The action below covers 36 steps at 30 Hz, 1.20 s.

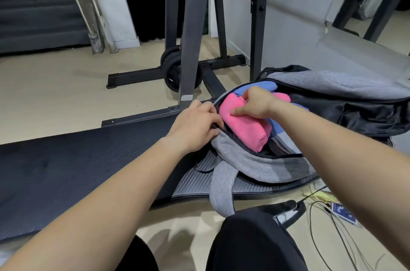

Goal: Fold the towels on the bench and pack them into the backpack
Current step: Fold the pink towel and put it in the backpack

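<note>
At the backpack's (255, 164) open mouth, the right grip (257, 102) is curled round a folded pink towel (244, 128), with the thumb pressed on its near side and the fingers over the top. The towel sits partly inside the main compartment, its near end poking up above the backpack's grey rim. It rests on a blue towel (259, 87) already inside. The left grip (195, 128) is at the backpack's left rim, fingers hooked over the zip edge and holding it wide.

The backpack lies flat on the dark padded counter (77, 159), its lid flap thrown back on the far side. Both towels I can see are at the backpack.

From where I stand, this looks like the packing step, with the pink towel folded and going in. The next move, I'd say, calls for pressing the pink towel down flat onto the blue one until it sits below the rim, with the mouth held open. The fold could slacken if it is shoved in end-first. After that the flap would have to come over.

Beyond the backpack stands a steel rack (190, 26) with weight plates (175, 68) at its foot. Cables (321, 215) trail on the floor on the backpack's near right.
</note>
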Each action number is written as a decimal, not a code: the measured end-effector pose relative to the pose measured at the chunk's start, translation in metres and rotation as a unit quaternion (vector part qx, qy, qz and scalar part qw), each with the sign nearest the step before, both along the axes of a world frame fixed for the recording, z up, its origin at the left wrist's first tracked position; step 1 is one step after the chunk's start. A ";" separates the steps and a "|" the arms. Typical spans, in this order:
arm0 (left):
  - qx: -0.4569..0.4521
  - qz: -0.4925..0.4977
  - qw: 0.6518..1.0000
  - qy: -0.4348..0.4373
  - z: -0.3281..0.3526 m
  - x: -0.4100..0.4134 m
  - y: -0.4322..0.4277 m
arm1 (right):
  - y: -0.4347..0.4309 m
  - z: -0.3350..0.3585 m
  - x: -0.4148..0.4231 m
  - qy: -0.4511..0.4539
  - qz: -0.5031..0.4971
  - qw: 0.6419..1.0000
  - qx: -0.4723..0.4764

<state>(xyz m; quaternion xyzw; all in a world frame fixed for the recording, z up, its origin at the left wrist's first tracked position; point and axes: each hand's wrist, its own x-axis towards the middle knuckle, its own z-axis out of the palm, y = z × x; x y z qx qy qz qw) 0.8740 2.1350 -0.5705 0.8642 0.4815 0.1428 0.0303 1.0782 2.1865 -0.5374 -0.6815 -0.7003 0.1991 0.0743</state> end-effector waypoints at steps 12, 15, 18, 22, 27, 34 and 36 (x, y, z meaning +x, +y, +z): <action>-0.032 0.023 0.996 -0.082 0.005 -0.007 -0.014 | -0.032 0.002 -0.002 0.038 0.035 0.996 -0.077; -0.023 0.031 0.997 -0.074 0.007 -0.005 -0.015 | -0.034 -0.001 -0.006 -0.032 0.040 0.996 -0.078; -0.034 0.043 0.996 -0.068 0.004 -0.002 -0.015 | -0.042 -0.002 -0.005 -0.165 0.023 0.986 0.012; 0.000 0.055 0.997 -0.050 0.004 0.010 -0.014 | -0.047 -0.003 0.004 -0.111 0.077 0.989 0.063; 0.034 0.018 0.999 0.009 0.009 0.034 0.002 | -0.059 -0.012 0.021 -0.052 0.147 0.988 -0.015; -0.122 0.059 0.988 0.076 0.013 0.044 0.010 | -0.068 -0.018 0.031 -0.057 0.190 0.980 -0.012; -0.131 0.077 0.986 0.069 0.019 0.047 0.010 | -0.063 -0.012 0.028 -0.048 0.170 0.984 -0.007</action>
